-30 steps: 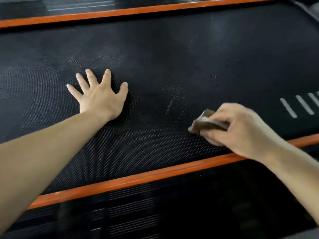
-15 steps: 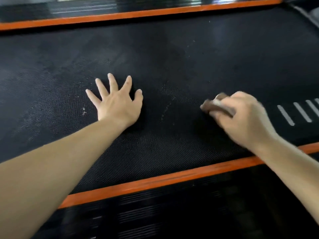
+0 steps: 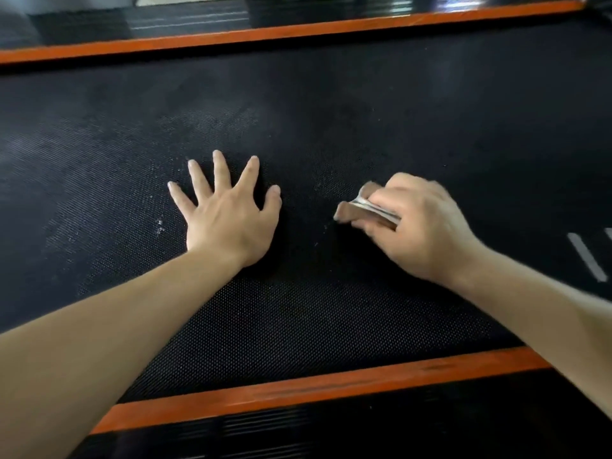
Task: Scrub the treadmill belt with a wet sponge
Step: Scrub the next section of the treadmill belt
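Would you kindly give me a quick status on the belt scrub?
Left hand flat on belt. Right hand grips sponge. White specks beside left hand. Nothing blocking.

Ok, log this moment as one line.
step: scrub | right hand: grips sponge on treadmill belt | left hand: flat on treadmill belt, fingers spread | white specks: beside left hand

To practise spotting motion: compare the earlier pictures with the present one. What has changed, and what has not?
The right hand swept the sponge up the belt, away from the near orange rail, then toward the left hand, narrowing the gap. Nothing was picked up or let go. The left hand stayed flat, fingers spread.
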`<state>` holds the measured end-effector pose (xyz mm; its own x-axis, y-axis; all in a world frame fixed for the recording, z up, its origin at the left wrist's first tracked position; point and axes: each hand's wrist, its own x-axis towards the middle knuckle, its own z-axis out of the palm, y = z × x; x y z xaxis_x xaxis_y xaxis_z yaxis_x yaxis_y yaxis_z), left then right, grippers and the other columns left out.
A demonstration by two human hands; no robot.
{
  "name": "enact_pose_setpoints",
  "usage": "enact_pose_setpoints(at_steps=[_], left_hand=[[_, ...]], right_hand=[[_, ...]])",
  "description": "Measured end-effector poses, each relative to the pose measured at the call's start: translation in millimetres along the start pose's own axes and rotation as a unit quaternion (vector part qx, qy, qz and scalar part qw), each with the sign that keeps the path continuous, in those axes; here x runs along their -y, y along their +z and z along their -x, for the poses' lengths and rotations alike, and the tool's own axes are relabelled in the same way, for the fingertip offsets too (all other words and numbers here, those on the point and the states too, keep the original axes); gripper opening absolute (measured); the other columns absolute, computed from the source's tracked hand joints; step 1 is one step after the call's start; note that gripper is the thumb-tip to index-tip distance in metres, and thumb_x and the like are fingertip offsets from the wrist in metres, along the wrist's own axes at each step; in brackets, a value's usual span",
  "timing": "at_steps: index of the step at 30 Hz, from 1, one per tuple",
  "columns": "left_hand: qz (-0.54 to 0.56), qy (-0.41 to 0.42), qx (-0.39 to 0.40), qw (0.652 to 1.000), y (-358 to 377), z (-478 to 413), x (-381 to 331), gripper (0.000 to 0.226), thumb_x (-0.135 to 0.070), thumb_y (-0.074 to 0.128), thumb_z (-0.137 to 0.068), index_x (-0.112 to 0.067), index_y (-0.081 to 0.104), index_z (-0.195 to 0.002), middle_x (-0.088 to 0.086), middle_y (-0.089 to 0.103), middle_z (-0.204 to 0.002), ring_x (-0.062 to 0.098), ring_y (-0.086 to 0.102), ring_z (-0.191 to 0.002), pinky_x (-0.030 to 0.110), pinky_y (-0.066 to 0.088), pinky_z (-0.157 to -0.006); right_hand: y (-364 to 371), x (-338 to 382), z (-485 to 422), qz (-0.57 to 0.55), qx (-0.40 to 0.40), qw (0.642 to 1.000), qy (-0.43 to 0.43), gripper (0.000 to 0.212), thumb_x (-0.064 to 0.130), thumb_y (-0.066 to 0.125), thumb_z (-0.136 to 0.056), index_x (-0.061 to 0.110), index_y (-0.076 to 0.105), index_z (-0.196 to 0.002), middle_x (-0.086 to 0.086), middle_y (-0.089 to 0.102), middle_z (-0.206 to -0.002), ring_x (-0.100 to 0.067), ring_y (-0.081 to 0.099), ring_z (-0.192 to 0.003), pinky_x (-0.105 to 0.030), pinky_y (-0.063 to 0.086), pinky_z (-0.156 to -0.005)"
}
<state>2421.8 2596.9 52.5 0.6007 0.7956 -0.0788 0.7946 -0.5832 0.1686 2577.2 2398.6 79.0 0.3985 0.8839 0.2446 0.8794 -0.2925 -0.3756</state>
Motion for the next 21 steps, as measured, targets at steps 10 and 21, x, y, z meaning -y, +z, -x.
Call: enact_pose_setpoints(at_steps=[10,21], left_hand=[[0.004,-0.005,0.002,1.000,-1.9,1.0,-1.7,0.067,-0.070,0.021,-0.099,-0.045,0.012,-0.161,0.005,-0.005,-0.172,0.035,-0.015,-0.156,0.062,-0.013,-0.122],[-0.002,-0.021,0.009,1.000,-5.1,1.2,-5.6,0.069,-0.071,0.023,-0.096,-0.047,0.012,-0.160,0.002,-0.003,-0.173,0.030,-0.014,-0.157,0.059,-0.012,-0.123]], right_hand=[[15.1,-35.0,-71.9,0.057,-0.047,0.996,0.041,0.033,0.052,0.059,-0.091,0.020,0.066,-0.091,-0.002,0.054,-0.085,-0.026,0.054,-0.078,-0.042,0.046,-0.077],[27.9,-40.3,-108.1,0.032,-0.020,0.999,0.002,0.032,0.051,0.060,-0.093,0.022,0.070,-0.104,-0.006,0.060,-0.091,-0.029,0.059,-0.082,-0.042,0.044,-0.081]])
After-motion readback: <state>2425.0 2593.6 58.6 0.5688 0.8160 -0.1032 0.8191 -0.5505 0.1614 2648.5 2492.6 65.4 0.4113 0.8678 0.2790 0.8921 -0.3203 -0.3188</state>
